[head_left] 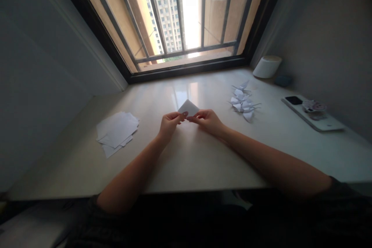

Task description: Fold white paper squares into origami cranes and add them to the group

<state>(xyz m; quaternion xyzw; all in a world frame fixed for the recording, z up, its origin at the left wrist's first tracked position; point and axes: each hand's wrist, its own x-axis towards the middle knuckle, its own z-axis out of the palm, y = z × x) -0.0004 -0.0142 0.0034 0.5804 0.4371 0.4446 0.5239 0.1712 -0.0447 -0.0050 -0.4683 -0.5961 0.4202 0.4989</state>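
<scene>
A small folded white paper (188, 107) is held up just above the pale sill-like table (192, 155), in the middle of the view. My left hand (171, 122) pinches its left lower edge with thumb and fingers closed. My right hand (207, 120) pinches the right lower edge the same way. Both forearms reach in from the near edge. The part of the paper between the fingertips is hidden.
A loose stack of white paper sheets (117, 131) lies at the left. Several folded paper cranes (243, 102) sit at the right. A phone with a sticker grip (312, 115) lies far right, and a white roll (267, 66) stands by the barred window (180, 19).
</scene>
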